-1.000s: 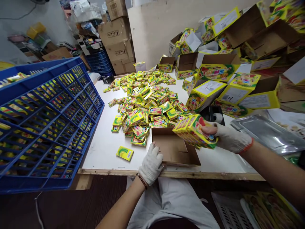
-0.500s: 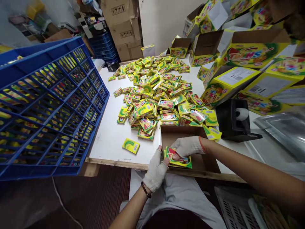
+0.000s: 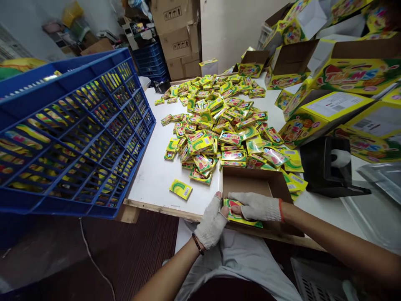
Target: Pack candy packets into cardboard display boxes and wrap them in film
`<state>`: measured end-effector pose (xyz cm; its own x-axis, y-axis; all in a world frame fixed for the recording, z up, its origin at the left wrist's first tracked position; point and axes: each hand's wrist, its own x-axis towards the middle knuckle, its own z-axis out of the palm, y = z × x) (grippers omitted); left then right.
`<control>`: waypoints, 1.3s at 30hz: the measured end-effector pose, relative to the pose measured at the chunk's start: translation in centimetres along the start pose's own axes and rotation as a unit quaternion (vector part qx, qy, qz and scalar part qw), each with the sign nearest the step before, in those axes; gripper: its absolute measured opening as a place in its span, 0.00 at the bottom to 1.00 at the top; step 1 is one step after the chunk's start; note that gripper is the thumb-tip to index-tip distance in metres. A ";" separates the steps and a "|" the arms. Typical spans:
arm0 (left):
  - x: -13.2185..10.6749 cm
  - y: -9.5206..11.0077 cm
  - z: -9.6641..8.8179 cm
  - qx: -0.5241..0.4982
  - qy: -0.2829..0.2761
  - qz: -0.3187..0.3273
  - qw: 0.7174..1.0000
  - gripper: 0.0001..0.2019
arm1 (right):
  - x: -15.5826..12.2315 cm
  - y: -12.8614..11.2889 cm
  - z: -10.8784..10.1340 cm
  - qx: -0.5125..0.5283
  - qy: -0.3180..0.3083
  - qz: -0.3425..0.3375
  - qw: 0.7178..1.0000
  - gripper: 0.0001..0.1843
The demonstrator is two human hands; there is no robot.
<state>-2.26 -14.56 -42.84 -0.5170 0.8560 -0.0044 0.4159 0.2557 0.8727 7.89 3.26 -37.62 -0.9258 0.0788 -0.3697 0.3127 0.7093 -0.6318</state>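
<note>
An open brown cardboard box (image 3: 246, 179) lies at the table's front edge. My left hand (image 3: 212, 224), in a white fingerless glove, grips its left wall, with the thumb bent over the near corner. My right hand (image 3: 259, 207), gloved alike, is inside the box. Its fingers reach over small yellow-green packs (image 3: 232, 205) with watermelon pictures, and its thumb presses on their top. The right palm and fingers hide part of these packs. A single loose pack (image 3: 181, 189) lies flat to the left of the box.
A heap of similar packs (image 3: 216, 113) spreads behind the box. A blue plastic crate (image 3: 103, 138) full of packs tilts at the left. On the right stand a black tape dispenser (image 3: 326, 167) and several open printed cartons (image 3: 354, 71). Brown cartons (image 3: 177, 42) are stacked at the back.
My right hand has lowered the packs deeper into the box and flattened over them. The left hand keeps its place at the box's left wall. The whole view has shifted slightly.
</note>
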 end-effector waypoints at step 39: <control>1.8 5.7 -0.5 0.369 -0.057 0.331 0.867 0.15 | -0.9 3.3 -8.8 -0.183 -0.045 0.053 0.981 0.04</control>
<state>-1.21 -11.78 -37.58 0.0768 0.9530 0.2931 0.9802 -0.1260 0.1530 7.82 11.70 -33.34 -0.8648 0.1141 -0.4891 0.2931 0.9054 -0.3071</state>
